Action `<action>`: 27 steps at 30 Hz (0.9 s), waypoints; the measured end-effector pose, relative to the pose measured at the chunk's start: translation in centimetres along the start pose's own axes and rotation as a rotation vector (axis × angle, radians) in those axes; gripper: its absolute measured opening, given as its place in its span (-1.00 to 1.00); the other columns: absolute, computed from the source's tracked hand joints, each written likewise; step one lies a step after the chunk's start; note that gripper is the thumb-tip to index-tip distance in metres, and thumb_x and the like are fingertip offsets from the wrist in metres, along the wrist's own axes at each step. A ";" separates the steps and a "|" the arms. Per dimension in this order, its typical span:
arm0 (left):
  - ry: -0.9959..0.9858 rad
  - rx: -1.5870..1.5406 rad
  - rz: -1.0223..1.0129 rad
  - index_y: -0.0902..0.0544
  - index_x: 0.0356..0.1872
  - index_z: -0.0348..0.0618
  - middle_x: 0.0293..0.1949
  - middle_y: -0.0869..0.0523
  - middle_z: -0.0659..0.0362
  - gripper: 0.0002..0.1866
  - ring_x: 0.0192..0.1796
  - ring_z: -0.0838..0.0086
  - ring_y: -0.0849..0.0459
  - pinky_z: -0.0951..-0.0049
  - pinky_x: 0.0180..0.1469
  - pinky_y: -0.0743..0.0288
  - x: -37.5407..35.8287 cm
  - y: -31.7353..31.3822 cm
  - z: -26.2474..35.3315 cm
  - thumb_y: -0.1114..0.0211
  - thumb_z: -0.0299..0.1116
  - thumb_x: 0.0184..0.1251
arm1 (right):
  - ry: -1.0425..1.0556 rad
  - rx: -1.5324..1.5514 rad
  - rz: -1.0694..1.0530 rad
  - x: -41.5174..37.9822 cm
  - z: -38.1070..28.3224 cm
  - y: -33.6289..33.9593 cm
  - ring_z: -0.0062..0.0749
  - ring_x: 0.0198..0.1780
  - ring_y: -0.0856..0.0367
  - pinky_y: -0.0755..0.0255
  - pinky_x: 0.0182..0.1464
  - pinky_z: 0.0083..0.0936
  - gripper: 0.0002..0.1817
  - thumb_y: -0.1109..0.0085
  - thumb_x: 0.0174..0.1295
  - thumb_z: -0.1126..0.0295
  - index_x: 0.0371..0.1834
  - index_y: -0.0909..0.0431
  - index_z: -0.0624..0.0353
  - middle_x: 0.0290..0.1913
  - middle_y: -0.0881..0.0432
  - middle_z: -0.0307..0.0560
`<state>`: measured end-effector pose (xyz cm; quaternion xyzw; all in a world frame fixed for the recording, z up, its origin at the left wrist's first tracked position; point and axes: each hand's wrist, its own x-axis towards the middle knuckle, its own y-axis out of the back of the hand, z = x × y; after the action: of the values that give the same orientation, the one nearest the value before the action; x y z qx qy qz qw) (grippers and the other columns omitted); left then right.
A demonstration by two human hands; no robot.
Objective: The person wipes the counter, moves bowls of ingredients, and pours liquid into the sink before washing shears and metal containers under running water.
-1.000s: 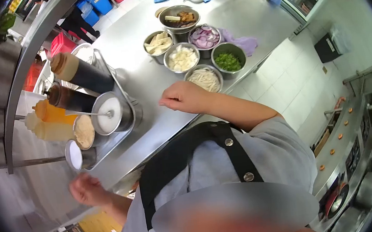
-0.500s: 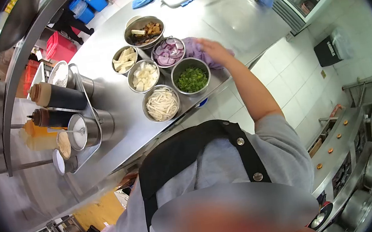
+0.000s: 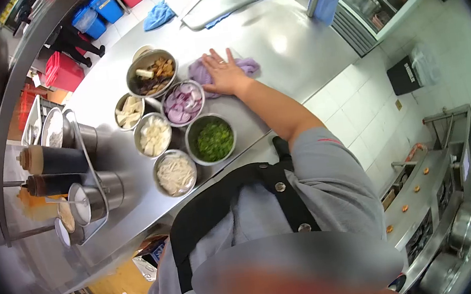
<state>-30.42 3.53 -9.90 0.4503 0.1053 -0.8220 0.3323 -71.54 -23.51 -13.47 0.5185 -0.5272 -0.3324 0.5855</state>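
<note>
Purple cloth (image 3: pixel 249 65) lies crumpled on the brushed-metal table (image 3: pixel 294 54), pressed under the right hand (image 3: pixel 225 78); palm down, fingers spread, nothing clenched. Left hand: state cannot be told. Just beside the cloth, a round steel bowl of sliced purple onion (image 3: pixel 183 103) is seen, with a steel bowl of chopped greens (image 3: pixel 212 139) set next to it, nearer the body. White strips, perhaps mushroom, are held in another steel bowl (image 3: pixel 176 174). Blue cloth (image 3: pixel 158 15) is bunched near the pale cutting board (image 3: pixel 227 11), toward the far edge.
</note>
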 end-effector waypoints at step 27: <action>0.018 -0.029 -0.083 -0.51 0.02 -0.29 -0.04 -0.62 0.00 -0.63 0.00 0.31 -0.56 0.37 0.06 -0.39 11.3 -15.7 20.1 -0.17 -0.37 0.19 | -0.158 0.191 0.230 0.1 36.1 2.7 -0.19 0.18 -0.37 -0.22 0.22 -0.25 -0.64 -0.08 -0.01 0.48 -0.08 -0.57 0.05 0.08 -0.50 -0.07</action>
<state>-58.20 0.82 -9.57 0.4481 0.1388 -0.8294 0.3034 -106.62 -32.20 -14.26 0.4803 -0.6566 -0.2511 0.5245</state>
